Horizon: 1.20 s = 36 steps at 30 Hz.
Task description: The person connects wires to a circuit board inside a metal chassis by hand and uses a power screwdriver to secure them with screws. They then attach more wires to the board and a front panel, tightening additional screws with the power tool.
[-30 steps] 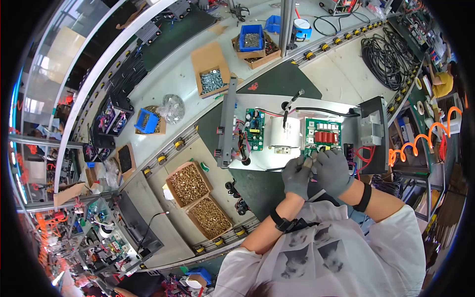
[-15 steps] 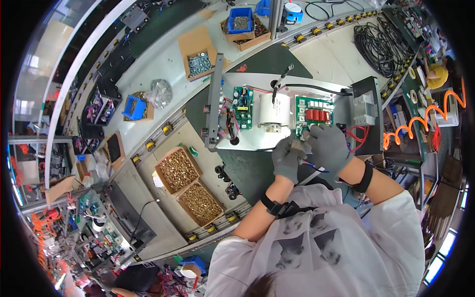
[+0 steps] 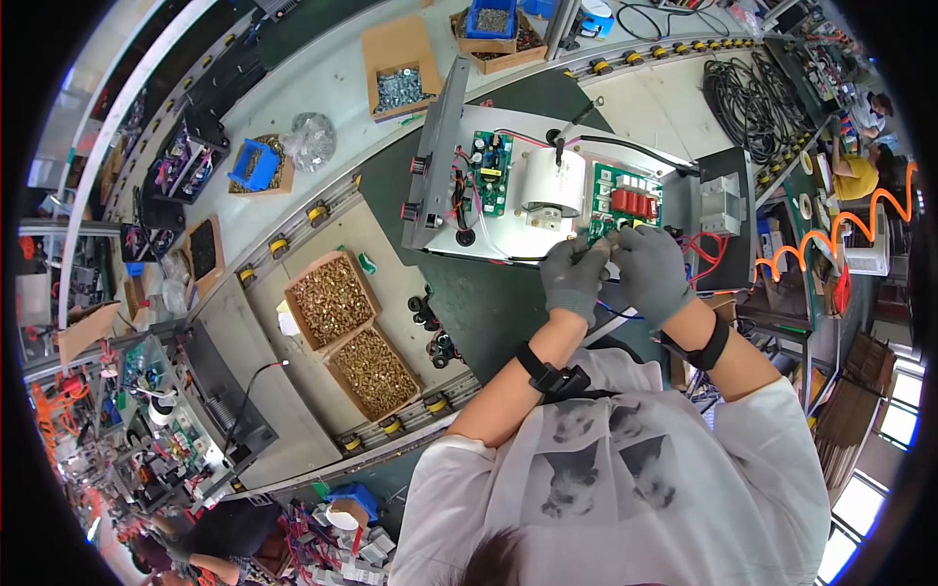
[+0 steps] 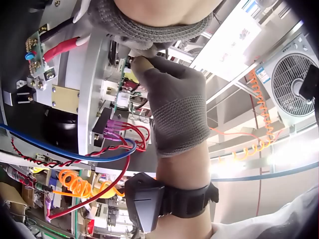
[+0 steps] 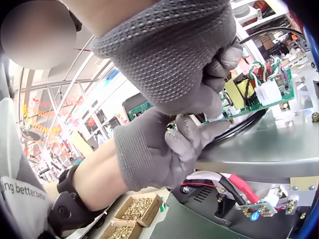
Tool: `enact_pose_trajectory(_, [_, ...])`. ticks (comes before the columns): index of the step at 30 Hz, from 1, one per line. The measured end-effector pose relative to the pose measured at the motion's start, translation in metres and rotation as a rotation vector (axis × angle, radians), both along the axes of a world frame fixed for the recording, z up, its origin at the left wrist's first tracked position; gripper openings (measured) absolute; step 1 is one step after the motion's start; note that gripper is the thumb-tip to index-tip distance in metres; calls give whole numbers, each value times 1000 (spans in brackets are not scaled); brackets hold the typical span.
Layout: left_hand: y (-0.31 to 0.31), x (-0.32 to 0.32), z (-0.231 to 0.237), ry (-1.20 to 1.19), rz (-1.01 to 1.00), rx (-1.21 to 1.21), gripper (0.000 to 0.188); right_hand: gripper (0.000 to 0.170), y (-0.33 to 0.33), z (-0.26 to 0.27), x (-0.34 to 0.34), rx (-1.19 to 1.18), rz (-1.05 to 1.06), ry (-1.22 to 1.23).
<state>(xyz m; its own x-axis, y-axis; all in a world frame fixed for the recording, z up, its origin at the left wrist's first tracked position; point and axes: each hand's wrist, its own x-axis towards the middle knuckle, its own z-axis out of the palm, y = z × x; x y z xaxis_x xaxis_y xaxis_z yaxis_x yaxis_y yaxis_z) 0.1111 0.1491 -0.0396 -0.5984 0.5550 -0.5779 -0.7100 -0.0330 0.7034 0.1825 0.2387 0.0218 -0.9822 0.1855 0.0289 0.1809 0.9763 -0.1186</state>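
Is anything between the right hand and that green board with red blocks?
Nothing visible stands between them: the right hand is at the near edge of the green circuit board, with the left hand close beside it.

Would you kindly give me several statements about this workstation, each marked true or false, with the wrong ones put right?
1. The left hand and the right hand both wear grey fabric gloves. True.
2. The hands are held far apart. False: they are close together, at the near edge of the green circuit board with red block-shaped components.
3. In the head view, the white cylindrical component is right of that board. False: it is to the board's left.
4. Open cardboard boxes hold small brass-coloured metal parts. True.
5. The large coil of black cable lies at the lower left of the head view. False: it lies at the upper right.
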Motion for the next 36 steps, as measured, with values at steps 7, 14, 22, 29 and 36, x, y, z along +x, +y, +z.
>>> enact_pose_trajectory(7, [-1, 4, -7, 95, 28, 29, 19, 11, -11, -14, 1, 196, -8, -38])
enact_pose_trajectory(14, [-2, 4, -6, 195, -37, -32, 23, 27, -21, 2, 11, 39, -105, -41])
enact_pose_trajectory(22, [-3, 2, -8, 5, -79, 183, 24, 50, -65, 15, 119, -201, -290, 237])
enact_pose_trajectory(29, [9, 2, -26, 295, -84, -56, 24, 32, -58, -4, 168, -404, -541, 295])
enact_pose_trajectory(36, [4, 4, -19, 331, -108, -86, 25, 21, -23, -25, 170, -485, -814, 303])
